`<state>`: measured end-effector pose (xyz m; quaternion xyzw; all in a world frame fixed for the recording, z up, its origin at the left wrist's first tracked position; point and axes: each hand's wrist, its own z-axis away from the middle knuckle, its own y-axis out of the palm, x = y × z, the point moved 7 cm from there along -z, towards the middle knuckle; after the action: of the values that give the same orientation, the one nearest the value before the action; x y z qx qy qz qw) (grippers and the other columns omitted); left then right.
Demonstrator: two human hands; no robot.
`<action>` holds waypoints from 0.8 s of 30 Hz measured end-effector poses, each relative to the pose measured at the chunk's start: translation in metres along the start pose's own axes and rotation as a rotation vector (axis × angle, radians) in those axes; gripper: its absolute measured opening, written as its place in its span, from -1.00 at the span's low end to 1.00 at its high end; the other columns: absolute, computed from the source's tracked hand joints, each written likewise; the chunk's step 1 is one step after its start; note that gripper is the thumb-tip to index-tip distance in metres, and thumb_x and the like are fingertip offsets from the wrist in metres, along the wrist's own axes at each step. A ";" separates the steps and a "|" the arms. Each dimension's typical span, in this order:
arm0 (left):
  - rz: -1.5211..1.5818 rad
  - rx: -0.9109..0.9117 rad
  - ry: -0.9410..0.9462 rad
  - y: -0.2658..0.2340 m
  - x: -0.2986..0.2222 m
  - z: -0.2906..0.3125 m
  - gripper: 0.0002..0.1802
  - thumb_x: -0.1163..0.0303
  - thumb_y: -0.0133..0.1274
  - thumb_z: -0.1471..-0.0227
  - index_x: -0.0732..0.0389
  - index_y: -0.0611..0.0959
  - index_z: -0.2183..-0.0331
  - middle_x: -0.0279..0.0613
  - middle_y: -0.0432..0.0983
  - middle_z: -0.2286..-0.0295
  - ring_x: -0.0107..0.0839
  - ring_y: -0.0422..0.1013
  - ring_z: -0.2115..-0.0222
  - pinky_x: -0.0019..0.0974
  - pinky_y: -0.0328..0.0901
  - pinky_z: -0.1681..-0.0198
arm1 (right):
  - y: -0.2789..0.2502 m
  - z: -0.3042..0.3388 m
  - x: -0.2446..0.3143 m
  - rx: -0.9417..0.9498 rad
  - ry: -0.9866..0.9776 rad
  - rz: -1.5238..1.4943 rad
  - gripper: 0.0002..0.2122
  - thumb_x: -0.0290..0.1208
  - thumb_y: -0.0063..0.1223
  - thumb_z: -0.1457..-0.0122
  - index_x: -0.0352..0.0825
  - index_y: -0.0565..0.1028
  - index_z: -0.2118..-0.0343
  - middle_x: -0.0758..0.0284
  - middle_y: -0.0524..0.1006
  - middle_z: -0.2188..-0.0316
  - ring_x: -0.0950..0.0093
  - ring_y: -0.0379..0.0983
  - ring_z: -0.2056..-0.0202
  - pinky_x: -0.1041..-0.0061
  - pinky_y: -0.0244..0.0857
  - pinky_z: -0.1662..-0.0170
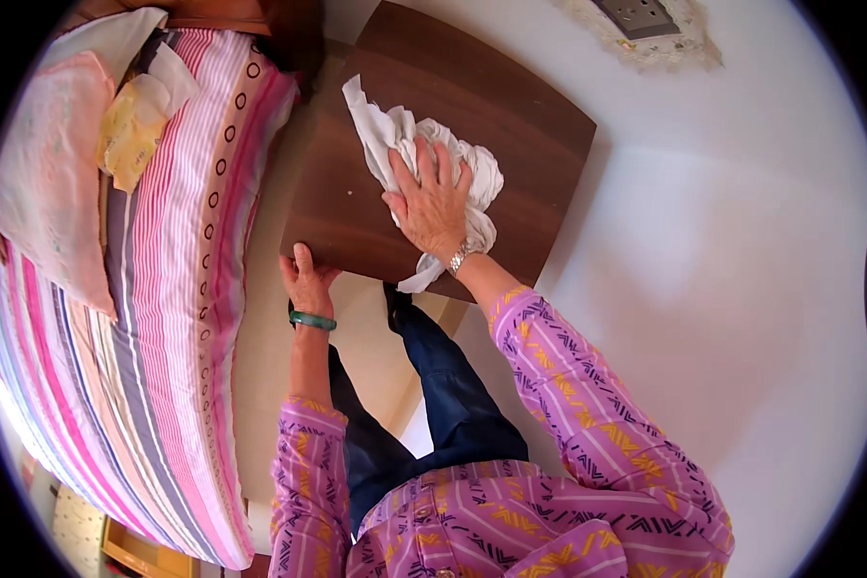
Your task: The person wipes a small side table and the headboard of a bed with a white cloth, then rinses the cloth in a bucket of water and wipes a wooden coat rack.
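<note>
My right hand presses down on a crumpled white cloth, its fingers stretched out and apart. The cloth is bunched on the dark brown wooden top of a small table, with one loose end toward the far left and another at the near edge. At the table's near left corner, my left hand holds the edge. Some of its fingers are hidden by the edge. A green bangle is on my left wrist and a metal watch band on my right.
A bed with a pink and white striped cover stands left of the table. A pale pillow and a yellow tissue pack lie on it. White wall rises at the right, with a socket panel above the table.
</note>
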<state>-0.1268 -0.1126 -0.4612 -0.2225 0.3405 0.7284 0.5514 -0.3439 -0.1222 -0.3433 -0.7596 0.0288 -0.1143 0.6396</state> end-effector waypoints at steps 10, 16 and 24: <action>-0.036 0.035 0.010 -0.019 0.002 0.006 -0.51 -0.02 -0.03 -0.09 0.13 0.30 0.12 -0.19 0.38 0.17 -0.29 0.42 0.29 -0.18 0.40 0.26 | 0.018 -0.082 -0.022 -0.058 -0.243 0.135 -0.57 -0.06 -0.11 -0.10 0.15 0.32 -0.08 0.28 0.21 -0.13 0.24 0.03 -0.16 -0.14 -0.16 -0.07; 0.118 -0.012 -0.188 -0.006 0.012 0.014 -0.26 -0.19 -0.03 0.00 0.20 0.28 0.01 -0.04 0.28 0.08 -0.09 0.33 0.13 -0.03 0.32 0.08 | -0.003 -0.041 -0.147 -0.170 0.180 0.200 -0.61 -0.11 -0.17 -0.14 0.11 0.31 -0.06 0.26 0.23 -0.09 0.16 0.06 -0.14 -0.17 -0.14 -0.02; 0.138 0.163 -0.454 0.045 0.088 0.066 -0.11 -0.28 -0.05 0.04 0.25 0.25 -0.08 0.01 0.28 0.05 -0.08 0.26 0.04 0.02 0.18 -0.06 | -0.008 0.105 -0.067 0.076 0.240 0.049 -0.43 -0.10 -0.01 -0.03 -0.14 0.23 -0.14 0.03 0.15 -0.12 0.04 0.01 -0.16 -0.17 -0.16 -0.08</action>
<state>-0.1924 -0.0135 -0.4672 0.0158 0.2798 0.7660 0.5786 -0.3876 -0.0067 -0.3605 -0.7145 0.1192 -0.1901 0.6626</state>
